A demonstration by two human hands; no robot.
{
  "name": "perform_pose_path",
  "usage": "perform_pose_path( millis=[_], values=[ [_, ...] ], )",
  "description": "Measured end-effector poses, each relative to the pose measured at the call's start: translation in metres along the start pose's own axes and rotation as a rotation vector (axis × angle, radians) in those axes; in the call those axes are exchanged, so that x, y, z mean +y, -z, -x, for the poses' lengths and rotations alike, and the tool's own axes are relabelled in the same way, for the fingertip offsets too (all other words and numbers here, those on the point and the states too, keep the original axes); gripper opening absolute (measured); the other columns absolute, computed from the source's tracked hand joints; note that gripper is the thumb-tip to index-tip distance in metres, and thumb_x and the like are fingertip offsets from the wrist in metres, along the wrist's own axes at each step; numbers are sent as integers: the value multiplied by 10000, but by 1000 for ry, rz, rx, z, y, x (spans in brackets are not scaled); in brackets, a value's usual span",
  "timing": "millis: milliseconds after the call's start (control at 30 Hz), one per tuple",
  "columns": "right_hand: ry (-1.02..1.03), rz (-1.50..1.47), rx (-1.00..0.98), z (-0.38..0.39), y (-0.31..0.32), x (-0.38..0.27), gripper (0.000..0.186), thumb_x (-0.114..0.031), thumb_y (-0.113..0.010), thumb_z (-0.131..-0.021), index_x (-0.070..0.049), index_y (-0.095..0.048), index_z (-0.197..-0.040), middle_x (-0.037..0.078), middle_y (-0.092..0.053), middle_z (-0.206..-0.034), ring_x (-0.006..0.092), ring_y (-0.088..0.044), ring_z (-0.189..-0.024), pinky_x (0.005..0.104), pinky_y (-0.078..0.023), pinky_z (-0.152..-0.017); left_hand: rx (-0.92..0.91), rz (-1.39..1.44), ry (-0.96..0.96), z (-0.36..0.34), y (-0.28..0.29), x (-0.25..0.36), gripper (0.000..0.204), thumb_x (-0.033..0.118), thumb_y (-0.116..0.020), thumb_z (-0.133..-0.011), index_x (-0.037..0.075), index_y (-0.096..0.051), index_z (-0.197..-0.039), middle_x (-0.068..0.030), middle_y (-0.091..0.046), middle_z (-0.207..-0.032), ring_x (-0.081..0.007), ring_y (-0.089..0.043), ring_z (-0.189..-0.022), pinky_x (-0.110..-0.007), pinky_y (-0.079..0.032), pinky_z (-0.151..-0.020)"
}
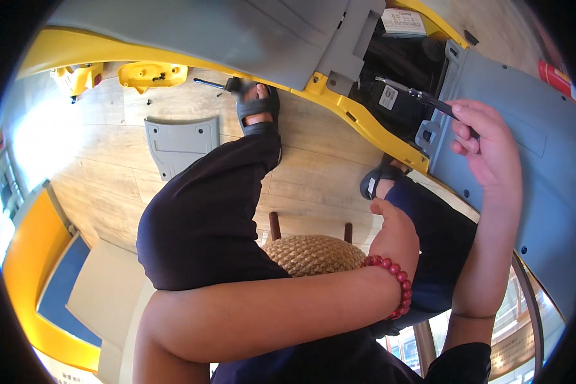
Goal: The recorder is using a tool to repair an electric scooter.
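Observation:
My right hand (pixel 483 131) is closed round the black handle of a slim screwdriver-like tool (pixel 432 102). Its metal shaft points left over the dark compartment (pixel 403 61) of a large grey-and-yellow machine body (pixel 262 35). Whether the tip touches anything there, I cannot tell. A small white label (pixel 388 97) sits inside that compartment. My left hand (pixel 393 230), with a red bead bracelet (pixel 397 280) at the wrist, rests by my right thigh. Most of its fingers are hidden, and no object shows in it.
On the wooden floor lie a grey panel (pixel 182 144), a yellow cover (pixel 152 75), another yellow part (pixel 78 78) and a thin screwdriver-like tool (pixel 210 84) beside my left foot. Between my legs is a woven stool seat (pixel 313 254). A red cylinder (pixel 558 81) stands at far right.

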State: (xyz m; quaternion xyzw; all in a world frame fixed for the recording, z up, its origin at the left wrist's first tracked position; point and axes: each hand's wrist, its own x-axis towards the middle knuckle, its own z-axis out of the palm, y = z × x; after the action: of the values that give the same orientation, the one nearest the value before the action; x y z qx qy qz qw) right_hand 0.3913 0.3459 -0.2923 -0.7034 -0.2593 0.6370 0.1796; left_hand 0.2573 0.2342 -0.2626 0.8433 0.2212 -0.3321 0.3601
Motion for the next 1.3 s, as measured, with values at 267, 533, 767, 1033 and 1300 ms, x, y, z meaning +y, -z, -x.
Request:
perform_pose_path(
  millis=[267,533,767,1033,1300],
  values=[
    [-59,-164,-101,1,10,1,210,-168,-618,-829,5,-637,-946,-35,-476,-595,30,-397,-487,220,-384,-510,38,-29,24,-6,-7,7,363,208,-467,-895,13,-587,-1176,-172,-589,-1136,-322,-549,-1060,-537,-344,-948],
    [426,575,193,-3,-7,13,217,-144,-641,-830,-7,-656,-997,19,-630,-757,83,-551,-685,236,-441,-638,59,-45,5,-1,-4,2,366,196,-473,-890,-18,-562,-1173,-178,-590,-1113,-316,-551,-1059,-516,-345,-952],
    [549,534,169,-3,-16,11,200,-122,-656,-818,-11,-658,-985,45,-643,-762,86,-550,-664,242,-447,-625,-40,2,-27,-4,-3,-2,359,190,-468,-892,-20,-563,-1168,-177,-591,-1108,-312,-554,-1056,-509,-349,-952],
    [514,705,174,4,-31,2,173,-126,-648,-799,-1,-659,-918,121,-659,-748,183,-606,-622,300,-482,-603,-10,-15,-16,-5,-2,-4,350,184,-455,-896,-16,-559,-1163,-168,-597,-1105,-310,-557,-1052,-495,-360,-951],
    [471,860,119,1,-44,7,166,-120,-604,-799,8,-657,-890,197,-640,-743,318,-637,-675,358,-507,-644,66,-43,-2,0,-1,-5,338,193,-451,-895,-4,-573,-1141,-165,-604,-1081,-305,-567,-1028,-489,-366,-942]
  ],
)
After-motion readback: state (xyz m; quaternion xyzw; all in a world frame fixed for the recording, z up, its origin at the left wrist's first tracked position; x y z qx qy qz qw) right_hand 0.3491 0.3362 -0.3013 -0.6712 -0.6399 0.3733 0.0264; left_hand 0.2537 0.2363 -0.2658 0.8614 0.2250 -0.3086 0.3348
